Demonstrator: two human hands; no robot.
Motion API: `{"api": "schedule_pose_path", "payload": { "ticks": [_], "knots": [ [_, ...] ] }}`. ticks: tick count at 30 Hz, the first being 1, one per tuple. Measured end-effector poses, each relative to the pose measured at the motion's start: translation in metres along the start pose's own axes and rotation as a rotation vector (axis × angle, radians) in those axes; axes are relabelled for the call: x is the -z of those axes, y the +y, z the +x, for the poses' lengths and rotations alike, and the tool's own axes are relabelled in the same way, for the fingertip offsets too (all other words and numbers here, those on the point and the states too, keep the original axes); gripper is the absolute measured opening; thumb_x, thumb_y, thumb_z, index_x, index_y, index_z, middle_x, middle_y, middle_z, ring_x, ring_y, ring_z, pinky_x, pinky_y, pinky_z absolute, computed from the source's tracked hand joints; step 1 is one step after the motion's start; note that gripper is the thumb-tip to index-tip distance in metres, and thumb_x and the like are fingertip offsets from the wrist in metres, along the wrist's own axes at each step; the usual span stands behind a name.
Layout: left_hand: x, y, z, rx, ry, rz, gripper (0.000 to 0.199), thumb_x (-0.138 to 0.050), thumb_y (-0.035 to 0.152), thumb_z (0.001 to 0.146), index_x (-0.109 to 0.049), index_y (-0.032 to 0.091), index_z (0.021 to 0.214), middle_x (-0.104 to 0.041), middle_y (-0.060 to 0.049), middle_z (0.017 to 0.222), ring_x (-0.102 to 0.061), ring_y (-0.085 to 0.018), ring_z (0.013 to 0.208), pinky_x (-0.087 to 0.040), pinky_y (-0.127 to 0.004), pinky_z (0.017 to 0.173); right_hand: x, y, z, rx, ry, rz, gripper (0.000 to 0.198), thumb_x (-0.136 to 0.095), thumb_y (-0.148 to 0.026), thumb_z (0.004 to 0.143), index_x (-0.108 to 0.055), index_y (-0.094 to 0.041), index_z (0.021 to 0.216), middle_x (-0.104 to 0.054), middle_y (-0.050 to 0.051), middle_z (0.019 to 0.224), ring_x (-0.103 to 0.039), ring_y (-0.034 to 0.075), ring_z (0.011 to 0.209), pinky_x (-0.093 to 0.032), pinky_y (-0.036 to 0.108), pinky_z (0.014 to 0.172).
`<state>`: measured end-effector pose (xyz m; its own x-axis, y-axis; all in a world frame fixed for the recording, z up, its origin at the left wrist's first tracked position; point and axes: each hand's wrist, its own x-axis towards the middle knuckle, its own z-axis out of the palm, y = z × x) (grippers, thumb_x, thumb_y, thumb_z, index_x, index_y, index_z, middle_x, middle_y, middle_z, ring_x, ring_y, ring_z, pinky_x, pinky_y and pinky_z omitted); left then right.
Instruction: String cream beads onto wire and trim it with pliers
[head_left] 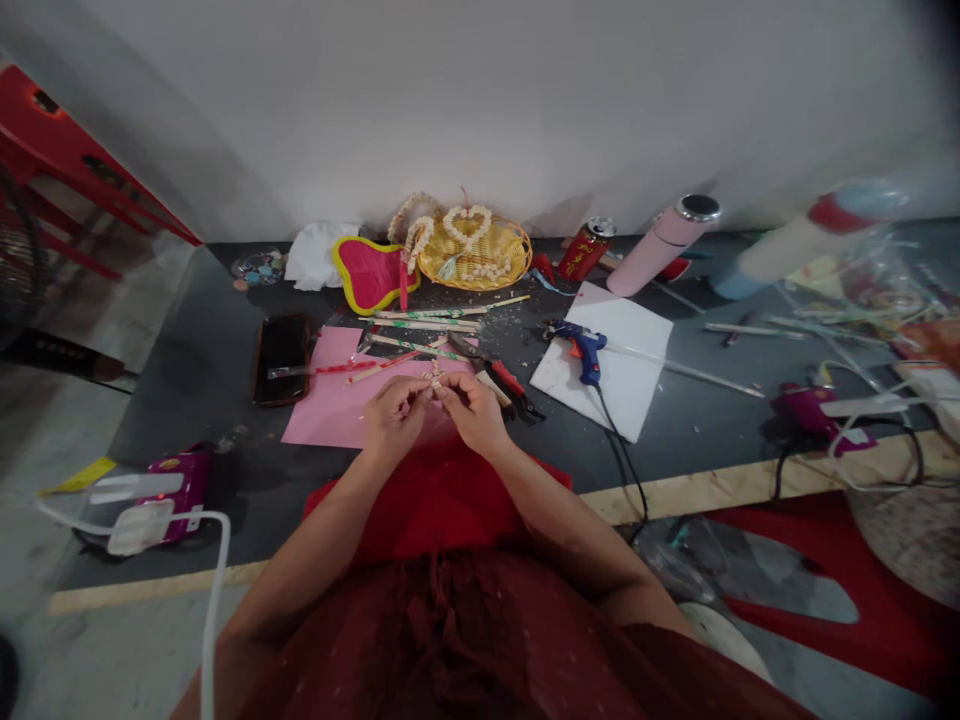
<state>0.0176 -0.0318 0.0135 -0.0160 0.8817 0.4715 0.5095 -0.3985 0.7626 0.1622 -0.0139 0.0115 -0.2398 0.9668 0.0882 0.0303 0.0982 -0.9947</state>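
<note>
A pale wall (480,110) backs the grey tabletop (281,505) you sit at, littered with crumbs and thin sticks. Your left hand (394,412) and right hand (477,408) meet above the pink sheet (324,418), fingers closed, pinching a small cream piece (435,380) between both sets of fingertips. Its exact shape is too small to tell.

The piece looks fiddly: if either pinch loosens, it could drop among the sticks or crumbs and be hard to pick out. The red-handled pliers (508,378) lie just beside your right hand, so a sideways move of it might knock them. The blue glue gun (587,350) lies on the white sheet (634,318), its cord running over the table's front edge; a forearm catching that cord could drag the gun. Whether it is hot, you can't tell from here.

The yellow wicker basket (508,240) holds a heart-shaped ring (488,222) of cream pieces towards its back, with loose cream bits (491,271) near the front. The red drinks can (586,250) and pink flask (658,250) stand to its right, their contents hidden.
</note>
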Motion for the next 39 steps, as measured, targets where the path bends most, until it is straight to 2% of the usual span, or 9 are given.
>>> {"api": "schedule_pose_path", "payload": {
  "ticks": [5,11,16,23,27,33,39],
  "knots": [
    [0.002,0.0,0.002,-0.007,0.003,0.031,0.014,-0.056,0.028,0.087,-0.066,0.018,0.087,-0.066,-0.003,0.076,-0.056,-0.011,0.065,-0.042,-0.022,0.057,0.005,-0.003,0.001,0.03,-0.006,-0.08,0.024,-0.053,-0.042,0.087,-0.061,-0.02,0.092,-0.064,0.003,0.086,-0.058,0.015,0.078,-0.046,0.026,0.069],
    [0.005,-0.006,0.005,0.047,0.065,0.119,0.013,-0.057,0.026,0.086,-0.067,0.019,0.089,-0.066,-0.002,0.079,-0.055,-0.01,0.066,-0.042,-0.022,0.059,0.023,0.001,0.008,0.159,0.045,-0.504,0.016,-0.05,-0.026,0.087,-0.063,-0.019,0.094,-0.067,0.006,0.092,-0.06,0.017,0.084,-0.046,0.028,0.078],
    [0.006,-0.007,0.005,0.039,0.076,0.137,0.012,-0.057,0.024,0.085,-0.067,0.018,0.09,-0.066,-0.002,0.08,-0.056,-0.01,0.066,-0.043,-0.021,0.061,0.02,0.008,0.008,0.121,-0.134,-0.826,0.022,-0.049,-0.015,0.083,-0.064,-0.02,0.1,-0.069,0.005,0.095,-0.061,0.019,0.089,-0.044,0.029,0.081],
    [0.005,-0.008,0.006,0.052,0.093,0.147,0.013,-0.058,0.028,0.086,-0.066,0.018,0.087,-0.066,-0.002,0.077,-0.056,-0.01,0.066,-0.044,-0.021,0.061,0.015,0.008,0.006,0.087,-0.206,-0.907,0.036,-0.044,-0.009,0.085,-0.062,-0.022,0.113,-0.064,0.005,0.113,-0.059,0.018,0.103,-0.044,0.026,0.087],
    [0.005,-0.008,0.005,0.053,0.091,0.143,0.013,-0.057,0.027,0.086,-0.067,0.019,0.088,-0.066,-0.002,0.078,-0.056,-0.01,0.065,-0.044,-0.022,0.061,0.013,0.009,0.007,0.065,-0.209,-0.956,0.032,-0.044,-0.013,0.088,-0.063,-0.024,0.111,-0.065,0.004,0.111,-0.06,0.018,0.101,-0.045,0.025,0.085],
    [0.004,-0.008,0.007,0.062,0.095,0.136,0.012,-0.059,0.027,0.086,-0.067,0.018,0.087,-0.066,-0.002,0.077,-0.056,-0.009,0.064,-0.042,-0.02,0.056,0.008,0.007,0.007,0.061,-0.21,-1.054,0.027,-0.043,-0.03,0.094,-0.063,-0.027,0.112,-0.065,0.004,0.11,-0.062,0.019,0.094,-0.045,0.027,0.074],
    [0.004,-0.009,0.005,0.053,0.081,0.14,0.011,-0.058,0.025,0.085,-0.067,0.018,0.088,-0.066,-0.001,0.077,-0.055,-0.009,0.064,-0.041,-0.02,0.056,0.008,0.005,0.007,0.051,-0.229,-1.137,0.028,-0.039,-0.025,0.095,-0.062,-0.025,0.111,-0.063,0.006,0.112,-0.063,0.018,0.089,-0.045,0.027,0.069]
  ]
}}
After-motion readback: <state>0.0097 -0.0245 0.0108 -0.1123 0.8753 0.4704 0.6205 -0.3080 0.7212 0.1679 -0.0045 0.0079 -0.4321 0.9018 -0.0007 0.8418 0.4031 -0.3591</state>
